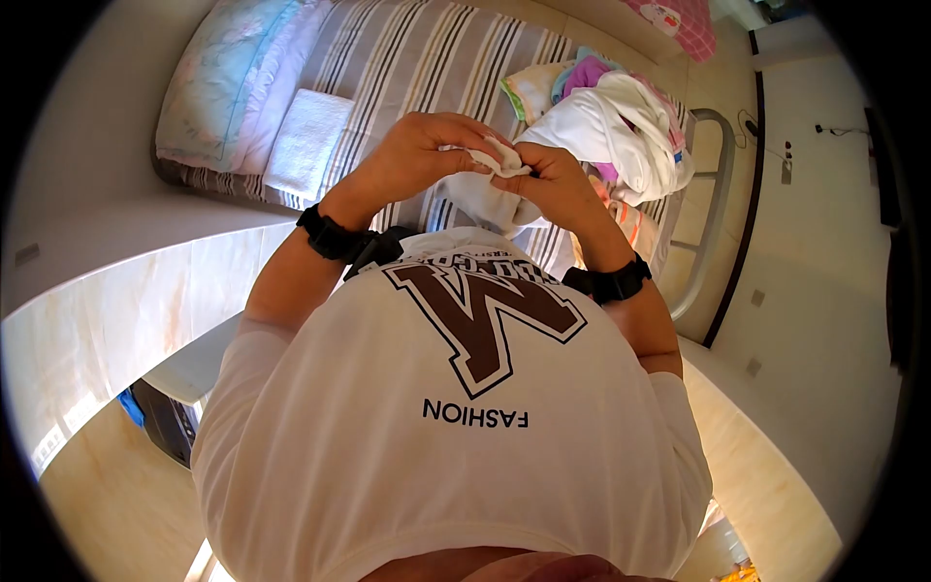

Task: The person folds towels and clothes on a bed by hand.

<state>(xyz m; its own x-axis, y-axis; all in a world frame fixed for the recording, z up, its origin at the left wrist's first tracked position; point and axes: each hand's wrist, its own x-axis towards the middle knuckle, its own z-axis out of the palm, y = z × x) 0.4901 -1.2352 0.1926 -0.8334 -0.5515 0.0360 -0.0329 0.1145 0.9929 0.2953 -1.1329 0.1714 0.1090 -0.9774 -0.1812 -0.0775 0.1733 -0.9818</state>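
My left hand [422, 155] and my right hand [558, 189] are raised in front of my chest, above the bed. Both pinch the bunched edge of a white cloth [504, 160] between thumb and fingers. The rest of this cloth hangs below the hands, partly hidden behind them and my shirt, so its exact kind cannot be made out. A folded white towel [308, 144] lies flat on the bed to the left. To the right of my hands sits a pile of crumpled laundry [621, 131], mostly white with purple, green and orange pieces.
The bed has a striped sheet [388, 68], with folded light-blue floral bedding [228, 73] at its left end. A metal bed rail [718, 213] stands at the right end. Beyond is a pink checked item [684, 24]; a dark case [165, 422] is at lower left.
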